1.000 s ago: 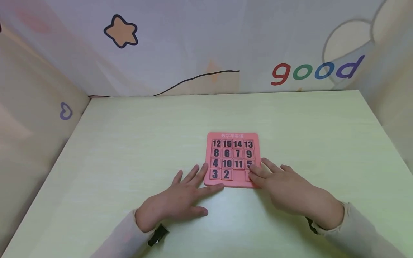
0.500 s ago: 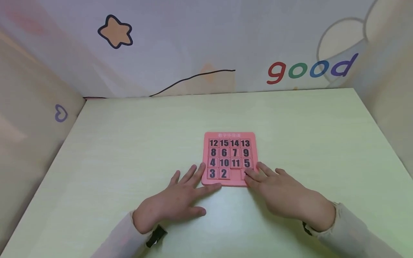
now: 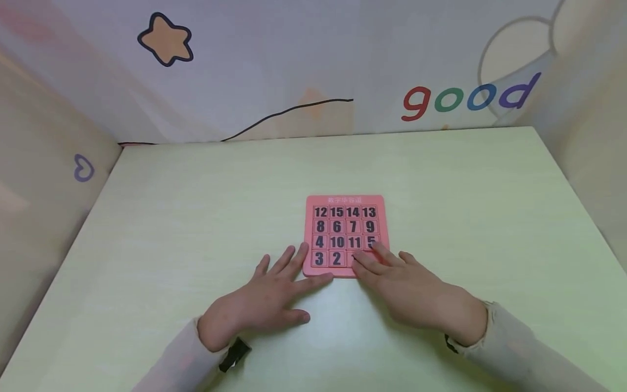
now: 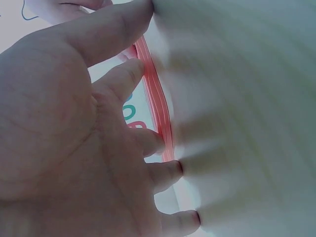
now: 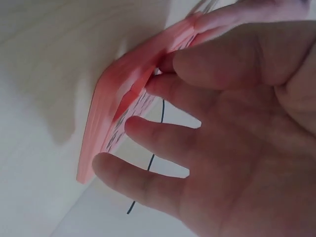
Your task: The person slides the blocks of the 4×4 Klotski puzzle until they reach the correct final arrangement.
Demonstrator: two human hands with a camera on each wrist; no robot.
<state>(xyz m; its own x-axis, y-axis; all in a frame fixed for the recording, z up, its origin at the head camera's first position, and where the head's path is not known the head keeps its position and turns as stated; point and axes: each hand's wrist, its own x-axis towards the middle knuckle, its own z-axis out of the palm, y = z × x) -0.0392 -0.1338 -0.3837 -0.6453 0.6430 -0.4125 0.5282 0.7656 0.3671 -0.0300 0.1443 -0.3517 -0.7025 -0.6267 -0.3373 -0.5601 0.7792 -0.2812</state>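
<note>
A pink sliding number puzzle (image 3: 345, 227) lies flat on the table in the head view, its numbered tiles in a square grid. My left hand (image 3: 266, 302) is spread at its lower left corner, fingertips touching the side and front edges. With straight fingers, my right hand (image 3: 416, 291) presses on a bottom-row tile (image 3: 350, 260) in the third column; those fingers mostly hide its number and cover the bottom right corner. In the left wrist view the puzzle's edge (image 4: 158, 106) shows past the fingers. The right wrist view shows the puzzle's frame (image 5: 106, 94) beside the extended fingers.
The pale green table (image 3: 220, 190) surrounds the puzzle. A printed backdrop (image 3: 274, 60) with a star and the word "good" rises behind it, with side panels left and right. A dark strap piece (image 3: 235, 355) hangs under the left wrist.
My right hand has moved left, sliding the bottom-row tile from the right-hand column into the gap beside the 2. My left hand has stayed at the corner. The head view has shifted slightly.
</note>
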